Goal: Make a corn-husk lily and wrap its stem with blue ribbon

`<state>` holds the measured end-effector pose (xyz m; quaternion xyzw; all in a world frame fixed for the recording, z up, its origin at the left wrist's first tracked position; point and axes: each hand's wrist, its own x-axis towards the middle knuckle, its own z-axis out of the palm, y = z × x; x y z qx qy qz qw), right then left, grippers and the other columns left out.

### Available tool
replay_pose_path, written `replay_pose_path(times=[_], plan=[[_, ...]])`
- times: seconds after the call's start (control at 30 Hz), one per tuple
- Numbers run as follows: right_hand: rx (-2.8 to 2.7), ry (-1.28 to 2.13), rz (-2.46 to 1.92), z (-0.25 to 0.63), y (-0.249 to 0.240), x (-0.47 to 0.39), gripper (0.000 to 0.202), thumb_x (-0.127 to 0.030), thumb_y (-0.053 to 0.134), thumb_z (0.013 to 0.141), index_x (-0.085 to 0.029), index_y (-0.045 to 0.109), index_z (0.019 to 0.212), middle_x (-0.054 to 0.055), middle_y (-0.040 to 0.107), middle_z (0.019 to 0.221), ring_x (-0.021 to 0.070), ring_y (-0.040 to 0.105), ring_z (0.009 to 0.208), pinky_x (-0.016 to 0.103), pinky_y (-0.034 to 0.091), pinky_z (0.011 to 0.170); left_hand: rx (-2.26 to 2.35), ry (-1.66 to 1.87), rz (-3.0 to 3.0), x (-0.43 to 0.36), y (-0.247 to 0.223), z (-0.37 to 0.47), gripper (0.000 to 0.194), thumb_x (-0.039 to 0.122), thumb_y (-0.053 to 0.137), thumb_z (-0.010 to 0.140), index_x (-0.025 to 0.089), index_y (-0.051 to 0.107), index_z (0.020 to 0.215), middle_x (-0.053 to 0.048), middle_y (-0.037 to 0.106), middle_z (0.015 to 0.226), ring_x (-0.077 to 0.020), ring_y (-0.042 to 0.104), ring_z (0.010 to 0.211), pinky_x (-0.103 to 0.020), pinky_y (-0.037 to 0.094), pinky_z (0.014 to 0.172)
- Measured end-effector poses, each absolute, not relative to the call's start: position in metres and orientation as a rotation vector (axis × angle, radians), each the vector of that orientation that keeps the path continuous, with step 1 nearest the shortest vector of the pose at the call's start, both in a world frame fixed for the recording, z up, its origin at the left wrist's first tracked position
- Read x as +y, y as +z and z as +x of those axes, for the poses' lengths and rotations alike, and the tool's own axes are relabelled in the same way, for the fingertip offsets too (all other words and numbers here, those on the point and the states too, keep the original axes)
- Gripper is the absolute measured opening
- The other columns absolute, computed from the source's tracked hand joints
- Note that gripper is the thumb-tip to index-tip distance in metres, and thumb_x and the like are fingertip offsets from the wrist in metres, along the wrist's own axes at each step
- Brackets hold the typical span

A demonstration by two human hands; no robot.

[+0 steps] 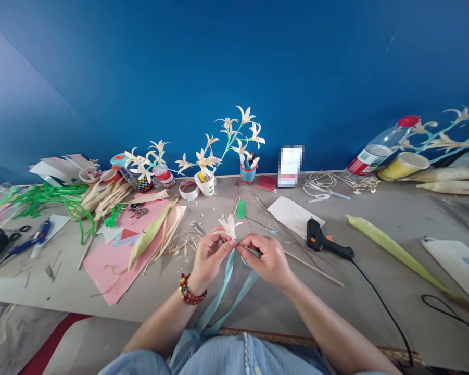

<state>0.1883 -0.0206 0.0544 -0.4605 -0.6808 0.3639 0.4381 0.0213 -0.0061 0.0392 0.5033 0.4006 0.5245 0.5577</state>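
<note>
My left hand (pixel 211 256) pinches a small white flower (pixel 230 227) at its base, petals pointing up and away from me. Close beside it, my right hand (pixel 271 259) is closed at the fingertips on a light blue ribbon (pixel 223 292) near the flower's base. The ribbon hangs down in two lengths toward my lap. The exact grip point lies partly behind the fingers. Pale husk scraps (pixel 181 246) lie left of my hands, and a thin wooden stick (pixel 316 268) lies to the right.
A black glue gun (pixel 316 234) with a cord lies at right, near a green corn husk (pixel 390 250). Pink paper (pixel 105 265) and green pipe cleaners (pixel 42 200) are at left. Cups of husk flowers (pixel 205 183), a bottle (pixel 375 151) and a white cable (pixel 320 183) line the back.
</note>
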Motion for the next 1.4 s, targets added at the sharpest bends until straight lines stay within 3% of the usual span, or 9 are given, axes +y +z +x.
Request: replay_pose_path(times=[0.33, 0.7, 0.83, 1.0, 1.17, 1.4], plan=[[-1.522, 1.464, -1.019, 0.202, 0.052, -0.009, 0.029, -0.043, 0.068, 0.081, -0.015, 0.066, 0.074, -0.004, 0.047, 0.057, 0.0084, 0.034, 0.052, 0.022, 0.025, 0.048, 0.868, 1.115, 1.368, -0.008, 0.050, 0.017, 0.013, 0.028, 0.064, 0.087, 0.018, 0.062, 0.079, -0.004, 0.059, 0.081, -0.0163, 0.054, 0.082, -0.029, 0.042, 0.081], [-1.174, 1.908, -0.747, 0.192, 0.046, -0.011, 0.032, -0.043, 0.078, 0.073, -0.017, 0.061, 0.071, -0.010, 0.036, 0.050, 0.0037, 0.020, 0.041, 0.020, 0.014, 0.038, 0.534, 1.018, 0.909, -0.007, 0.046, 0.021, 0.014, 0.027, 0.076, 0.077, 0.015, 0.068, 0.075, -0.001, 0.056, 0.078, -0.0117, 0.050, 0.073, -0.025, 0.040, 0.071], [-1.244, 1.729, -0.788, 0.188, 0.045, -0.013, 0.033, -0.044, 0.077, 0.074, -0.017, 0.058, 0.068, -0.008, 0.037, 0.052, 0.0051, 0.024, 0.044, 0.021, 0.019, 0.041, 0.547, 1.051, 0.865, -0.007, 0.045, 0.024, 0.015, 0.026, 0.079, 0.073, 0.016, 0.069, 0.074, -0.001, 0.058, 0.076, -0.0116, 0.052, 0.072, -0.026, 0.042, 0.072], [-1.524, 1.270, -0.954, 0.191, 0.053, -0.014, 0.026, -0.037, 0.065, 0.083, -0.016, 0.060, 0.067, -0.002, 0.053, 0.061, 0.0102, 0.041, 0.056, 0.023, 0.032, 0.053, 0.713, 1.111, 0.979, -0.007, 0.044, 0.023, 0.014, 0.027, 0.078, 0.075, 0.017, 0.069, 0.080, -0.002, 0.062, 0.081, -0.0136, 0.056, 0.077, -0.026, 0.045, 0.075], [-1.689, 0.958, -1.142, 0.189, 0.057, -0.019, 0.021, -0.030, 0.059, 0.085, -0.017, 0.062, 0.069, -0.003, 0.053, 0.057, 0.0102, 0.043, 0.053, 0.022, 0.033, 0.053, 0.922, 1.183, 1.190, -0.007, 0.045, 0.022, 0.016, 0.030, 0.077, 0.075, 0.017, 0.067, 0.074, -0.003, 0.060, 0.083, -0.0148, 0.055, 0.080, -0.025, 0.045, 0.076], [-1.674, 1.083, -1.152, 0.192, 0.058, -0.016, 0.020, -0.031, 0.061, 0.084, -0.016, 0.067, 0.072, -0.003, 0.053, 0.058, 0.0095, 0.039, 0.053, 0.022, 0.030, 0.051, 0.987, 1.142, 1.259, -0.008, 0.047, 0.018, 0.018, 0.034, 0.071, 0.080, 0.017, 0.067, 0.077, -0.005, 0.064, 0.081, -0.0164, 0.057, 0.079, -0.028, 0.046, 0.078]])
